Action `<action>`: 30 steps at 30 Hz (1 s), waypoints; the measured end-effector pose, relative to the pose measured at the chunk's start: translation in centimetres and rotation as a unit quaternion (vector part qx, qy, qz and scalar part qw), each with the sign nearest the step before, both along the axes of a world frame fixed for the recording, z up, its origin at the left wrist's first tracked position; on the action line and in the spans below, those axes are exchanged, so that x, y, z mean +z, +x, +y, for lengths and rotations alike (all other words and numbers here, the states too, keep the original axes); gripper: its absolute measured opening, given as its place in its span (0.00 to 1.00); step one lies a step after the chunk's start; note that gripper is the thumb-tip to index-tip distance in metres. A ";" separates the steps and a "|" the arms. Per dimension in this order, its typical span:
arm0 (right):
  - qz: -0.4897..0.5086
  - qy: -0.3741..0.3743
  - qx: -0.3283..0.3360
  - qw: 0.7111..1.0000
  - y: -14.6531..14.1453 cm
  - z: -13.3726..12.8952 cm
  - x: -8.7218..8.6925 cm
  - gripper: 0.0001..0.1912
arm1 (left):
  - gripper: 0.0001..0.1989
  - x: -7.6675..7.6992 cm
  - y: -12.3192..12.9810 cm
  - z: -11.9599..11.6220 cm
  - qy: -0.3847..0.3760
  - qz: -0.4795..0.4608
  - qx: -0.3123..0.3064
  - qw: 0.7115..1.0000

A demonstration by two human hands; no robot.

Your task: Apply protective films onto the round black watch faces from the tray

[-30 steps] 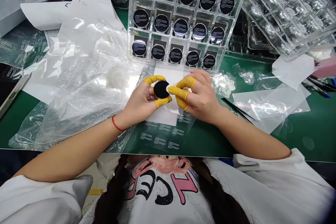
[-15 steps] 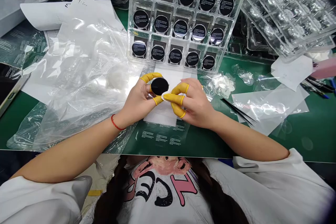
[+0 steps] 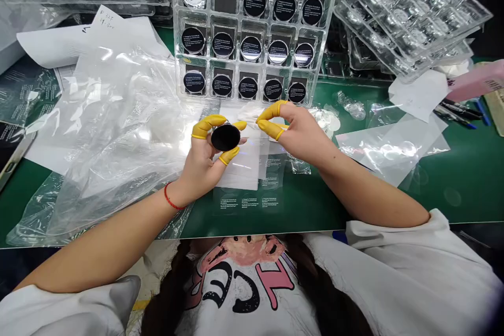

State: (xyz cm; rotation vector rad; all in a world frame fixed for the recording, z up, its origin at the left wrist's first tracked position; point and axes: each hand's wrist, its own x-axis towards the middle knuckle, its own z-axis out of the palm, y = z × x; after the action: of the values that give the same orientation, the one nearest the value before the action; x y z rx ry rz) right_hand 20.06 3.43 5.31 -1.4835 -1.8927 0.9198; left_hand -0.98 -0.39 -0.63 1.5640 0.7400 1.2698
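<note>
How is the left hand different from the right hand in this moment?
The left hand grips a round black watch between its fingers, while the right hand has no watch, and its fingertips are beside a crumpled white piece; I cannot tell if it holds that piece. The left wrist wears a red string, while the right wrist is bare. Both hands wear yellow finger cots.

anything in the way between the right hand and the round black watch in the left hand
Nothing visible: the right hand is apart from the round black watch held in the left hand, with an open gap between them. A white cloth lies lower down, not in the gap.
</note>
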 end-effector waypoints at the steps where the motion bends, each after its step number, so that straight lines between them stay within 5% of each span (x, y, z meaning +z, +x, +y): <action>1: -0.003 -0.008 -0.004 1.000 0.1 0.0 0.2 0.04 | 0.26 0.0 0.0 0.0 0.008 -0.002 0.004 1.000; 16: 0.025 -0.055 0.025 0.998 0.6 0.2 0.7 0.04 | 0.28 0.2 -0.4 0.5 0.010 0.016 0.018 1.000; 23: 0.164 -0.021 0.056 0.985 0.3 -0.1 2.3 0.06 | 0.30 0.7 -0.2 1.3 -0.104 0.032 -0.017 0.994; 30: 0.147 -0.083 0.095 0.981 -1.3 -0.4 0.7 0.10 | 0.32 1.4 0.4 1.2 -0.200 -0.002 -0.056 0.978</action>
State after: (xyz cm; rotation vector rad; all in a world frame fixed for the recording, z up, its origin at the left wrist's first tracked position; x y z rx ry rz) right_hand 18.72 2.99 6.04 -1.1904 -1.7940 1.3348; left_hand -0.60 0.83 0.76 1.2549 0.8330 0.9695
